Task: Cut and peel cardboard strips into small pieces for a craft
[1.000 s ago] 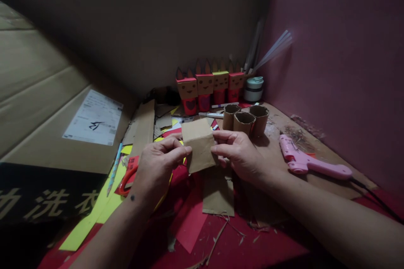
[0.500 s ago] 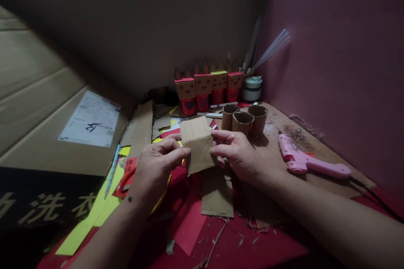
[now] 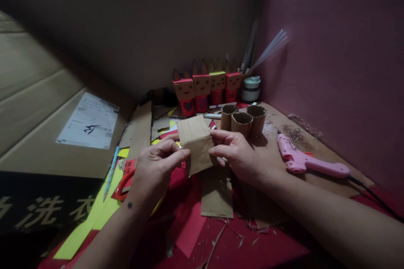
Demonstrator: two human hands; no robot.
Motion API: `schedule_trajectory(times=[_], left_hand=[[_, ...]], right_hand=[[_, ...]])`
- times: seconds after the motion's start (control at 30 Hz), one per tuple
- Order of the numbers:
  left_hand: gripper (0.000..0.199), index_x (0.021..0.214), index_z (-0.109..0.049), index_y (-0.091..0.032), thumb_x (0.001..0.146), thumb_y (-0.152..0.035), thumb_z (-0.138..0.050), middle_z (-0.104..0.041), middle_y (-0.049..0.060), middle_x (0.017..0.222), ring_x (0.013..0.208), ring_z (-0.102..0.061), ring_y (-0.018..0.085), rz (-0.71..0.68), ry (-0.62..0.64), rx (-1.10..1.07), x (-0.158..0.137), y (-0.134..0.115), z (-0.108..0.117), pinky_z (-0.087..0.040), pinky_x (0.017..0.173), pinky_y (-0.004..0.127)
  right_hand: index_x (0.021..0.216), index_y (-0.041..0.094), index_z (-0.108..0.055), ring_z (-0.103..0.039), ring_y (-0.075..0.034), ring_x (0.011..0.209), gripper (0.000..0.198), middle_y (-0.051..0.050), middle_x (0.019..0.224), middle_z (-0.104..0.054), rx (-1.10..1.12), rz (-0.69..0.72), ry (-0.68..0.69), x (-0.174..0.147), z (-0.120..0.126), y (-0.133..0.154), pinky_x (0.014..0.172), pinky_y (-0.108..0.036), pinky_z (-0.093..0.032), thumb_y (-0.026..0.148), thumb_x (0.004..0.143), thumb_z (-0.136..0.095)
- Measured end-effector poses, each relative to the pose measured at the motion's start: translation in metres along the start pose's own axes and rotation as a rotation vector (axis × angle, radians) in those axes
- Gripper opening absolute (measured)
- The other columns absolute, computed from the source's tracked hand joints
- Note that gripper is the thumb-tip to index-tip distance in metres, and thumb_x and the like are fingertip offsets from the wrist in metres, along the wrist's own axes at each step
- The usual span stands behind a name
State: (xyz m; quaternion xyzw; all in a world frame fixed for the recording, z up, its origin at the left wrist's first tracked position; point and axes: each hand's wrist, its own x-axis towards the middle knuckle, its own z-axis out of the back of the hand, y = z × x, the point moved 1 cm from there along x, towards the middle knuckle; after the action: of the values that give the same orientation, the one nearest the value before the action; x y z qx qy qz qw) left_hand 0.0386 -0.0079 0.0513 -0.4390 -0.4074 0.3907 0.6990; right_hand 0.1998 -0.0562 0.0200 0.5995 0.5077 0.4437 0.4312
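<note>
A folded piece of brown cardboard (image 3: 198,147) is held up in front of me, creased across its middle. My left hand (image 3: 159,159) pinches its left edge between thumb and fingers. On the opposite edge my right hand (image 3: 235,153) is closed in the same way, thumb in front and fingers behind. Below the held piece lies a flat cardboard strip (image 3: 217,201), partly over a red paper sheet (image 3: 189,231). Red-handled scissors (image 3: 121,185) are beside my left wrist, mostly hidden by it. Several cardboard tubes (image 3: 241,122) stand just behind my right hand.
A pink glue gun (image 3: 311,164) with a black cord lies at right. Cardboard figures with faces (image 3: 202,85) stand in a row at the back, beside a lidded jar (image 3: 251,89). Yellow paper (image 3: 83,227), a blue pencil (image 3: 111,172) and a big carton (image 3: 41,126) are at left.
Both hands keep their grip on the cardboard piece, which has tilted slightly, its upper part shifting a little to the left. The whole view has shifted slightly.
</note>
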Motion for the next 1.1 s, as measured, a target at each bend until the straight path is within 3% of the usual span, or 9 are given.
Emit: schedule_trajectory(times=[0.27, 0.47, 0.7, 0.83, 0.93, 1.1], left_hand=[[0.027, 0.042, -0.054, -0.019, 0.064, -0.024, -0.068, -0.054, 0.0, 0.059, 0.073, -0.056, 0.017, 0.056, 0.019, -0.034, 0.001, 0.002, -0.001, -0.04, 0.059, 0.024], [0.028, 0.043, -0.053, -0.02, 0.065, -0.025, -0.069, -0.048, 0.001, 0.053, 0.094, -0.055, 0.022, 0.082, 0.022, -0.018, 0.002, 0.009, 0.002, -0.036, 0.063, 0.024], [0.031, 0.047, -0.052, -0.016, 0.067, -0.027, -0.072, -0.048, -0.003, 0.052, 0.055, -0.042, 0.009, 0.127, 0.049, -0.048, 0.003, 0.014, 0.001, -0.032, 0.052, 0.021], [0.021, 0.071, -0.058, -0.019, 0.067, -0.027, -0.077, -0.054, -0.006, 0.061, 0.048, -0.041, 0.005, 0.144, 0.004, -0.272, 0.002, 0.017, -0.001, -0.031, 0.044, 0.018], [0.033, 0.095, -0.062, -0.024, 0.067, -0.025, -0.078, -0.063, -0.005, 0.074, 0.055, -0.05, 0.006, 0.087, -0.011, -0.321, 0.0, 0.016, -0.003, -0.037, 0.048, 0.016], [0.027, 0.09, -0.07, -0.019, 0.065, -0.025, -0.079, -0.068, 0.0, 0.078, 0.061, -0.056, 0.009, 0.101, 0.03, -0.284, -0.002, 0.015, -0.007, -0.045, 0.055, 0.018]], right_hand=[[0.079, 0.015, -0.066, -0.033, -0.006, 0.043, 0.02, 0.006, 0.053, -0.047, -0.017, 0.014, 0.002, 0.002, 0.002, -0.003, 0.043, -0.023, -0.022, 0.009, 0.063, -0.056], [0.07, 0.015, -0.062, -0.034, -0.005, 0.043, 0.007, 0.005, 0.056, -0.05, -0.016, 0.025, -0.005, 0.001, 0.003, -0.004, 0.043, -0.023, -0.023, 0.013, 0.065, -0.057], [0.072, 0.015, -0.064, -0.036, -0.005, 0.044, 0.006, 0.005, 0.054, -0.049, -0.003, 0.016, -0.06, 0.001, 0.002, -0.004, 0.043, -0.022, -0.024, 0.018, 0.068, -0.062], [0.071, 0.014, -0.064, -0.037, -0.005, 0.045, 0.007, 0.005, 0.054, -0.049, -0.004, 0.022, -0.086, 0.001, 0.001, -0.002, 0.043, -0.021, -0.026, 0.021, 0.069, -0.063], [0.073, 0.013, -0.065, -0.038, -0.005, 0.045, 0.008, 0.005, 0.055, -0.05, -0.018, 0.018, -0.083, 0.001, 0.001, -0.003, 0.043, -0.021, -0.026, 0.02, 0.07, -0.063], [0.075, 0.014, -0.065, -0.04, -0.006, 0.047, 0.01, 0.004, 0.059, -0.052, 0.001, 0.02, -0.041, -0.001, 0.0, -0.005, 0.044, -0.022, -0.028, 0.023, 0.073, -0.064]])
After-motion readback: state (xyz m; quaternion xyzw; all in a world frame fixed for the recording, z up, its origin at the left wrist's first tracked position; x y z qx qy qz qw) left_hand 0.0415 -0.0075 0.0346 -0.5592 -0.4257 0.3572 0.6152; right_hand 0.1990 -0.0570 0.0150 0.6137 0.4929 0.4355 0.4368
